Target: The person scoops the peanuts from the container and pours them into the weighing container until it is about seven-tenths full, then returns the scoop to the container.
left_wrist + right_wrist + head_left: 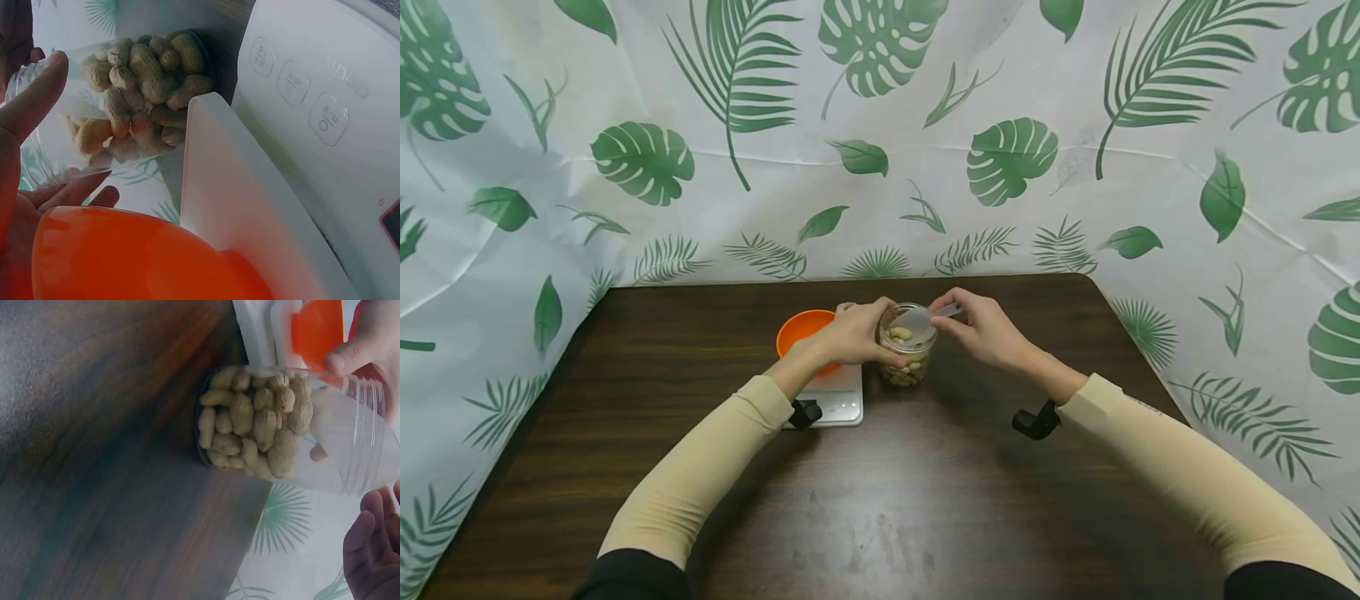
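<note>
A clear jar (913,360) with a threaded neck stands upright on the table, partly filled with unshelled peanuts (256,422). My left hand (859,333) holds the jar near its neck, thumb on the near side and fingers round the back. Between the thumb and fingers of my right hand (988,333) is the handle of a translucent white spoon (915,322). The spoon's bowl dips into the jar's mouth, and a peanut (899,333) shows beside it. In the left wrist view the spoon's tip reaches close over the peanuts.
Left of the jar, an orange bowl (797,330) sits on a white kitchen scale (844,404), partly behind my left forearm. The scale's buttons (328,119) face the near side. A leaf-patterned sheet (925,192) hangs behind the dark wooden table (880,500).
</note>
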Demonstrator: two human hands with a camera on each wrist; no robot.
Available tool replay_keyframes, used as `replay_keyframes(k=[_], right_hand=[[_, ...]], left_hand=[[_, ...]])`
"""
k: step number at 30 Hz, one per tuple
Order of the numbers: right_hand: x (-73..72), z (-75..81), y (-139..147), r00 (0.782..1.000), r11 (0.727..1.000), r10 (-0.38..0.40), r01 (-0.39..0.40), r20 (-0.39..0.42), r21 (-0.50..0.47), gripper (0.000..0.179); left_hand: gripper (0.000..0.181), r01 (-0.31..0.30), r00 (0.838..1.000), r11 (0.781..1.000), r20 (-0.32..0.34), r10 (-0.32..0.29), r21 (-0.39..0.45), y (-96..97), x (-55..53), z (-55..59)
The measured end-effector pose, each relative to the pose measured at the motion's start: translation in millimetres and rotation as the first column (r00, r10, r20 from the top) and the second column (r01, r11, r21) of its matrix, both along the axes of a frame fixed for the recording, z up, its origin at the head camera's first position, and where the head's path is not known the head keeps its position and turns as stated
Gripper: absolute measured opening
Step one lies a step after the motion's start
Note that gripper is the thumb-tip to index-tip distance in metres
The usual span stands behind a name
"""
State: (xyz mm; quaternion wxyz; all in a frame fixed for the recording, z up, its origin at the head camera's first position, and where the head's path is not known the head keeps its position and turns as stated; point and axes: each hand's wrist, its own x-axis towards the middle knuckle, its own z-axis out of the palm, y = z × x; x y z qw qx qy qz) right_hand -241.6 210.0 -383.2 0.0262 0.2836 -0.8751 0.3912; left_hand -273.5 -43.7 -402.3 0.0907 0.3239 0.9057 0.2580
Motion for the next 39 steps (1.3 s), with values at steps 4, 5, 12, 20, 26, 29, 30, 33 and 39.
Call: replay_keyframes(k=[4, 5, 12, 20, 26, 29, 30, 33, 39], right_hand=[[-0.2, -0.1, 2, 0.998, 0.999, -0.046, 0.046, 0.030, -0.016, 0.020], [-0.3, 0.7, 2, 0.998, 0.998, -0.055, 0.055, 0.034, -0.018, 0.021], [-0.7, 1.3, 3, 0.994, 0.996, -0.073, 0.077, 0.085, -0.036, 0.023], [-0.3, 0.2, 5, 0.987, 0.992, -0.095, 0.105, 0.133, -0.069, 0.026], [1.9, 3.0, 8, 0.979, 0.987, -0.122, 0.137, 0.161, -0.082, 0.029], [2.4, 2.3, 8, 0.978, 0.986, -0.125, 0.141, 0.166, -0.087, 0.030], [2.7, 2.1, 9, 0.978, 0.986, -0.126, 0.142, 0.165, -0.089, 0.030], [3.6, 1.2, 9, 0.978, 0.984, -0.129, 0.146, 0.163, -0.101, 0.030], [5.3, -0.3, 11, 0.978, 0.979, -0.139, 0.159, 0.156, -0.128, 0.028]], left_hand=[[0.084, 0.001, 1.000, 1.000, -0.001, -0.001, -0.010, 0.4, -0.2, -0.7], [0.084, 0.001, 1.000, 1.000, 0.000, -0.001, -0.012, 0.4, -0.1, -0.4], [0.086, -0.008, 1.000, 1.000, 0.002, 0.008, -0.017, -0.9, 0.0, -0.6], [0.085, -0.001, 1.000, 1.000, -0.004, 0.001, -0.014, -0.5, -1.0, -1.9], [0.084, -0.008, 1.000, 1.000, -0.023, 0.008, -0.005, -0.9, -1.4, -1.5], [0.083, -0.007, 1.000, 1.000, -0.021, 0.007, -0.002, -0.9, -1.1, -1.1], [0.083, -0.006, 1.000, 1.000, -0.019, 0.006, -0.002, -0.8, -1.1, -1.1], [0.084, -0.003, 1.000, 1.000, -0.012, 0.003, -0.004, -0.4, -1.1, -1.4], [0.084, -0.003, 1.000, 1.000, -0.008, 0.003, -0.006, -0.8, -0.5, 0.3]])
